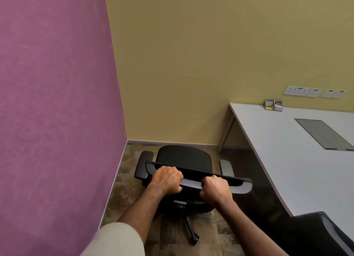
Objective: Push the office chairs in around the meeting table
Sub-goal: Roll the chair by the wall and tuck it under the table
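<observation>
A black office chair (183, 158) stands in the room's corner, its seat facing the yellow wall, to the left of the white meeting table (287, 159). Both hands grip the top edge of its backrest (239, 183). My left hand (166, 180) is closed on the left part of that edge, my right hand (215, 187) on the middle. One armrest (142, 164) shows on the left and another (226, 167) on the right. A wheeled leg (191, 230) sticks out toward me.
A purple wall (57, 121) runs close on the left, a yellow wall (191, 64) ahead. Another black chair's back (325, 234) sits at the lower right against the table. On the table lie a grey hatch (323, 134) and a small holder (274, 105). The floor is patterned carpet.
</observation>
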`<action>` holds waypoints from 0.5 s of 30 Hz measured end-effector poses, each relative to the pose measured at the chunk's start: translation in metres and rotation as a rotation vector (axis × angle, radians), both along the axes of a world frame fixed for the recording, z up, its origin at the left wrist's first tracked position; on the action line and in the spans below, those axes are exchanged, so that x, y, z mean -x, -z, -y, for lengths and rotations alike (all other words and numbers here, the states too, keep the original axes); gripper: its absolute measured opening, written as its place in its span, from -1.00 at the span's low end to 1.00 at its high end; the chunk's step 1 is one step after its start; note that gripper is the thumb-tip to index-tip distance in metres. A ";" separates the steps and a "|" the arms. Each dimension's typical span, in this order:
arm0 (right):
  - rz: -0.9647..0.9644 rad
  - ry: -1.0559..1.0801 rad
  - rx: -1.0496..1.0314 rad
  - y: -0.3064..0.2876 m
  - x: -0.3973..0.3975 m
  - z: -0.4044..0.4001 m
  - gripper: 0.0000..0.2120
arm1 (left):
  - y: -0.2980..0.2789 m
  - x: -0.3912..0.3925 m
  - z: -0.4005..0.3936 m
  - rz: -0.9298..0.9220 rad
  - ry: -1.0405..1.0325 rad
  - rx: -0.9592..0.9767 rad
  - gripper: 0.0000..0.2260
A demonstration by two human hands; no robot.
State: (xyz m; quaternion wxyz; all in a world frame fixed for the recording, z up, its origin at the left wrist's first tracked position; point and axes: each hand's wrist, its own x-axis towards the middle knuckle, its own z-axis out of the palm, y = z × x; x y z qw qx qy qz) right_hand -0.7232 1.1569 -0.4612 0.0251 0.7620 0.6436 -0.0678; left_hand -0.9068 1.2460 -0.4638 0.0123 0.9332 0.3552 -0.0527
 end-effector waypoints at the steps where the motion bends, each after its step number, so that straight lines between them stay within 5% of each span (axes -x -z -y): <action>1: -0.005 0.021 -0.011 0.001 0.002 -0.005 -0.87 | -0.002 0.000 -0.009 -0.006 0.011 0.007 -0.83; 15: -0.012 0.263 -0.118 0.014 -0.031 -0.085 -0.90 | 0.004 -0.069 -0.141 -0.042 0.245 -0.018 -0.84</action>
